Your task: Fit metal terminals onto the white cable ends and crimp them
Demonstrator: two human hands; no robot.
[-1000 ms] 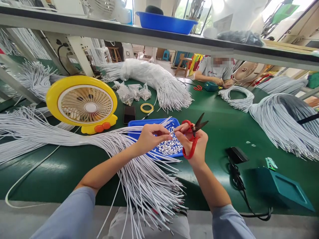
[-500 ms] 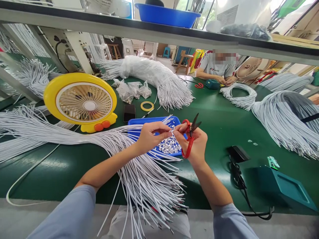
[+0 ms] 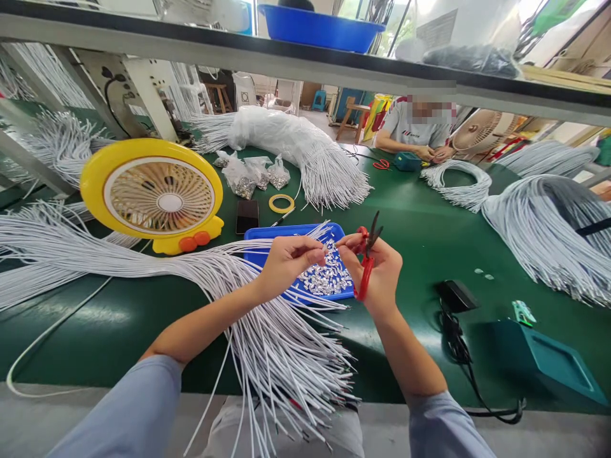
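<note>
My left hand (image 3: 286, 266) is pinched closed over the tray, with thumb and index finger together. A tiny pale thing shows at its fingertips, too small to name. My right hand (image 3: 382, 280) holds red-handled scissors (image 3: 366, 275) against the palm, their dark blades parted and pointing up and away. Its thumb and index finger reach toward the left fingertips, a small gap between. Below both hands sits a blue tray (image 3: 256, 234) of small shiny metal pieces (image 3: 324, 283). A bundle of white cables (image 3: 281, 356) runs under my left forearm and fans out over the table's front edge.
A yellow fan (image 3: 143, 149) stands left, near a phone (image 3: 247, 216), tape roll (image 3: 281, 203) and bagged parts (image 3: 241, 181). More cables (image 3: 539, 222) lie right, beyond a black adapter (image 3: 456, 294) and green device (image 3: 548, 359). A co-worker (image 3: 415, 133) sits opposite. A shelf (image 3: 214, 54) crosses overhead.
My hands have come slightly apart at the fingertips, the right one shifting a little to the right. The scissors have turned slightly, their blades now steeper.
</note>
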